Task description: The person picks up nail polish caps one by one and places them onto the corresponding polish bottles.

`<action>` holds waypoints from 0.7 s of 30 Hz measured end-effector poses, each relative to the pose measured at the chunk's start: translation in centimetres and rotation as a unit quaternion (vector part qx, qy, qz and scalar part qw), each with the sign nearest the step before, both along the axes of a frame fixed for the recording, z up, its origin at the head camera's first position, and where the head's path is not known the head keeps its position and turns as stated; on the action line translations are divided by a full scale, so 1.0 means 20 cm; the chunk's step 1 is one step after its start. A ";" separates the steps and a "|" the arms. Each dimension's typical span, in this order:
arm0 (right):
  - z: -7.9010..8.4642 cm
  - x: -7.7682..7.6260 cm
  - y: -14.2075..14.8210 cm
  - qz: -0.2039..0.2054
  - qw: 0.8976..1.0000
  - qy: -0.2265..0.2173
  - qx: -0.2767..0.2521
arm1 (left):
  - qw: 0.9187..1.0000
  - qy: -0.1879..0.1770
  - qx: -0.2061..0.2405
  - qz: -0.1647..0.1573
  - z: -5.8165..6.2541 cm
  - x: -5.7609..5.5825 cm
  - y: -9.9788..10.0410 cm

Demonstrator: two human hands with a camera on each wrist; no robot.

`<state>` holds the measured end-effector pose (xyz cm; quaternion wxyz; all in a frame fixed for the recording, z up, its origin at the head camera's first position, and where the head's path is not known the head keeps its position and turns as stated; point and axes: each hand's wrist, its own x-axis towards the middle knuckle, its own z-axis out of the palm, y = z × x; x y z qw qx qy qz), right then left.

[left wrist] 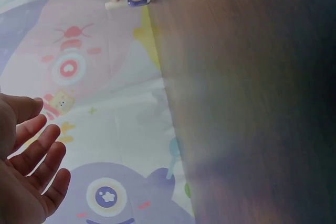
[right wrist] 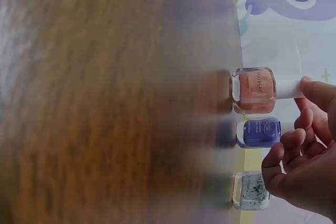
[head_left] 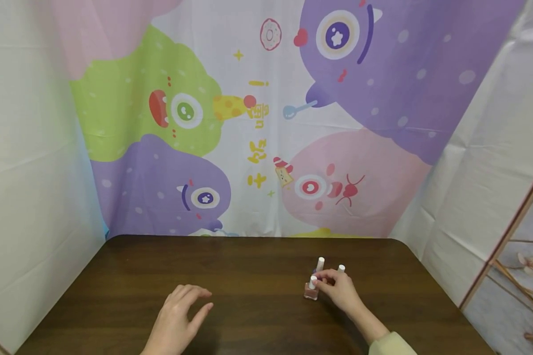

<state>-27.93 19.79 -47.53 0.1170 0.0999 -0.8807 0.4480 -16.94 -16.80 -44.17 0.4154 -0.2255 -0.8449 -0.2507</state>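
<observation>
Three nail polish bottles with white caps stand upright on the dark table. My right hand (head_left: 339, 291) pinches the white cap of the pink nail polish bottle (right wrist: 256, 90) between thumb and finger. Just behind it is a purple nail polish bottle (right wrist: 261, 132), its cap partly hidden by the fingers in the right wrist view. A speckled, pale nail polish bottle (right wrist: 252, 190) stands beyond, partly covered by the same hand. Over the left half of the table, my left hand (head_left: 176, 315) holds nothing, its fingers loosely bent and apart from the thumb.
The dark wooden table (head_left: 248, 286) has rounded far corners. Behind it hangs a curtain (head_left: 266, 212) printed with cartoon monsters. White cloth (head_left: 31, 162) hangs on the left side, and more pale cloth is on the right.
</observation>
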 end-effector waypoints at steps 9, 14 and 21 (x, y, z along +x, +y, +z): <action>0.05 0.00 0.02 0.016 0.999 -0.029 -0.002 | 1.000 0.004 0.006 -0.003 0.03 0.01 -0.01; 0.13 0.02 0.05 0.021 1.000 -0.005 0.011 | 1.000 -0.006 0.003 0.006 0.05 0.01 -0.01; 0.29 0.10 0.10 0.008 0.998 0.045 0.037 | 1.000 -0.005 0.002 0.011 0.11 0.02 0.00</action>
